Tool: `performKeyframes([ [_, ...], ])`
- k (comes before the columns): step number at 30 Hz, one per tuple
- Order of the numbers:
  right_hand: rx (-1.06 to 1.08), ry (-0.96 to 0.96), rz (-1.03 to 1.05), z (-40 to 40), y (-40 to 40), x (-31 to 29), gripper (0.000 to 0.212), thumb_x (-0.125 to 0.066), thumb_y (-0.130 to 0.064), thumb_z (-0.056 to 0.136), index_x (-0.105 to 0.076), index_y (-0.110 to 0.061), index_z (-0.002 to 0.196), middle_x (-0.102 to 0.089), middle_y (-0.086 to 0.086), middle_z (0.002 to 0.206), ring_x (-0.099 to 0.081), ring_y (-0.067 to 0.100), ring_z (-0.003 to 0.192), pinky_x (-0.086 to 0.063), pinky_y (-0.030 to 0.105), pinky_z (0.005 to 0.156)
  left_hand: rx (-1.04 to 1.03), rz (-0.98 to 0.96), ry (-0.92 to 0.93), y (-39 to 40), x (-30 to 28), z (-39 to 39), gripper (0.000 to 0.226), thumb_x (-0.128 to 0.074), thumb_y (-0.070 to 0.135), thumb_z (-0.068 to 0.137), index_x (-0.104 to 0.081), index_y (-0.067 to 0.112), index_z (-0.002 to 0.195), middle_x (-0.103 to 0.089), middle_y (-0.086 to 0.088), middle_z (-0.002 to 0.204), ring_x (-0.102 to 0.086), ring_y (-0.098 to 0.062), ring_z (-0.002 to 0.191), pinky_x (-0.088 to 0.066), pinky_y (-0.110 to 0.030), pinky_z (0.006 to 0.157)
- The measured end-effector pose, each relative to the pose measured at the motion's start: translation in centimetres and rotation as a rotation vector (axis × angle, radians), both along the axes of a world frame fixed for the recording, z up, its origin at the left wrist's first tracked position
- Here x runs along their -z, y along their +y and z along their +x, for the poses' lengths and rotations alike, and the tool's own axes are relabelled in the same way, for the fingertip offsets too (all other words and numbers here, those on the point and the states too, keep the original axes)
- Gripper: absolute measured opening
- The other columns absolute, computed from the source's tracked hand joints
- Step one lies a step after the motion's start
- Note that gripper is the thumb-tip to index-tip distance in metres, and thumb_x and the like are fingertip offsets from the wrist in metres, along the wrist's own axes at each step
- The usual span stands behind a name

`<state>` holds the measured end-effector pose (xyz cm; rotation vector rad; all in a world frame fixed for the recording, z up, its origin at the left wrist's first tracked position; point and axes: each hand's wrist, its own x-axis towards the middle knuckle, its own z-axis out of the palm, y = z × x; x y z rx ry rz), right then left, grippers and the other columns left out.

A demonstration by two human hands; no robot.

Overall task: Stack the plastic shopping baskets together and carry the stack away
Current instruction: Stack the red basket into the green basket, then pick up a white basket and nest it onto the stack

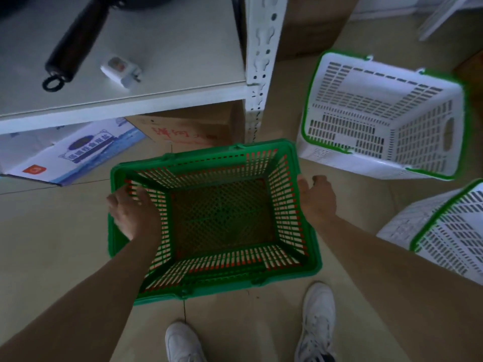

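Note:
A green plastic basket (222,286) is in the middle of the view, above the floor, with red showing through its slats as if another basket is nested under it. My left hand (132,211) grips its left rim, fingers curled inside. My right hand (317,198) holds the right rim from outside. A white basket with a green rim (379,113) stands on the floor at the right. A second white basket (444,231) lies further right, cut off by the frame edge.
A white metal shelf (125,105) with a slotted post (258,74) stands at the upper left, holding a black pan handle (73,45) and a small white device (121,70). Cardboard boxes (183,129) sit under it. My white shoes (317,322) are on the tiled floor.

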<state>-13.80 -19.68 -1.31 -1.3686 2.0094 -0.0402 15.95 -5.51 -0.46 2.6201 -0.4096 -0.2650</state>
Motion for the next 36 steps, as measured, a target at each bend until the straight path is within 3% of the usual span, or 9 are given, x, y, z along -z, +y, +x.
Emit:
performKeyframes([
  [4, -0.076, 0.023, -0.236, -1.5, -0.2, -1.7, 0.04, -0.043, -0.038, 0.098, -0.054, -0.012, 0.128, -0.056, 0.011, 0.127, -0.056, 0.029, 0.115, -0.042, 0.042, 0.096, 0.195, -0.134, 0.166, -4.5, -1.2, -6.1, 0.036, -0.046, 0.031, 0.105, -0.057, 0.008, 0.13, -0.062, -0.018, 0.124, -0.06, -0.037, 0.109, -0.052, -0.049, 0.092],
  [7, -0.045, 0.026, -0.259, -3.2, -0.2, -2.6, 0.033, -0.044, -0.038, 0.099, -0.061, -0.012, 0.107, -0.061, 0.009, 0.113, -0.059, 0.027, 0.105, -0.041, 0.04, 0.091, 0.318, -0.181, 0.389, -6.8, -2.2, -12.1, 0.029, -0.045, 0.029, 0.106, -0.061, 0.011, 0.122, -0.068, -0.013, 0.108, -0.065, -0.033, 0.095, -0.054, -0.044, 0.083],
  [13, 0.0, -0.186, -0.141, -7.7, 0.4, -3.1, 0.051, -0.039, -0.044, 0.1, -0.067, -0.006, 0.082, -0.069, 0.008, 0.086, -0.064, 0.025, 0.083, -0.043, 0.029, 0.072, 0.509, -0.111, 0.857, -9.8, -3.4, -24.5, 0.016, -0.047, 0.014, 0.106, -0.062, 0.012, 0.101, -0.064, -0.005, 0.076, -0.057, -0.018, 0.063, -0.048, -0.02, 0.053],
  [16, 0.044, -0.223, -0.137, -10.9, 0.8, -3.2, 0.054, -0.037, -0.048, 0.099, -0.07, -0.01, 0.076, -0.071, 0.007, 0.081, -0.066, 0.025, 0.079, -0.05, 0.033, 0.076, 0.455, -0.028, 1.062, -10.4, -3.9, -29.6, 0.014, -0.046, 0.012, 0.106, -0.059, 0.008, 0.105, -0.061, -0.004, 0.073, -0.053, -0.014, 0.057, -0.046, -0.018, 0.051],
  [20, 0.144, -0.21, -0.134, -16.8, 1.4, -2.8, 0.057, -0.035, -0.048, 0.099, -0.072, -0.013, 0.074, -0.074, 0.008, 0.08, -0.068, 0.026, 0.08, -0.05, 0.033, 0.08, 0.48, 0.04, 1.085, -10.6, -3.9, -35.0, 0.014, -0.046, 0.011, 0.106, -0.059, 0.008, 0.105, -0.062, -0.003, 0.072, -0.056, -0.013, 0.052, -0.046, -0.023, 0.056],
  [25, 0.305, -0.204, -0.103, -24.8, 2.4, -2.5, 0.052, -0.035, -0.043, 0.101, -0.068, -0.018, 0.068, -0.074, 0.011, 0.08, -0.07, 0.029, 0.078, -0.054, 0.037, 0.078, 0.577, 0.103, 1.105, -11.1, -3.6, -41.7, 0.014, -0.046, 0.005, 0.103, -0.061, 0.006, 0.102, -0.061, -0.005, 0.068, -0.051, 0.002, 0.031, -0.043, -0.015, 0.041],
  [31, 0.571, -0.223, -0.089, -33.4, 4.5, -2.4, 0.054, -0.04, -0.047, 0.099, -0.06, -0.024, 0.054, -0.07, 0.007, 0.07, -0.069, 0.03, 0.071, -0.057, 0.043, 0.075, 0.695, 0.148, 1.092, -11.6, -3.6, -49.6, 0.017, -0.047, 0.003, 0.101, -0.062, 0.008, 0.095, -0.062, -0.006, 0.071, -0.055, -0.009, 0.047, -0.044, -0.012, 0.041],
  [34, 0.644, -0.222, -0.069, -37.1, 5.5, -2.6, 0.053, -0.04, -0.047, 0.099, -0.06, -0.022, 0.057, -0.068, 0.006, 0.068, -0.068, 0.031, 0.07, -0.058, 0.044, 0.074, 0.782, 0.157, 1.053, -12.1, -3.0, -52.8, 0.013, -0.054, 0.012, 0.102, -0.063, 0.008, 0.093, -0.064, -0.005, 0.074, -0.055, -0.012, 0.054, -0.045, -0.013, 0.042],
  [36, 0.696, -0.224, -0.065, -39.2, 6.3, -2.5, 0.055, -0.041, -0.048, 0.099, -0.065, -0.015, 0.062, -0.071, 0.012, 0.072, -0.069, 0.033, 0.07, -0.058, 0.046, 0.074, 0.853, 0.125, 1.024, -12.6, -2.4, -54.5, 0.023, -0.059, 0.02, 0.101, -0.062, 0.013, 0.079, -0.064, -0.004, 0.07, -0.055, -0.011, 0.053, -0.044, -0.016, 0.045],
])
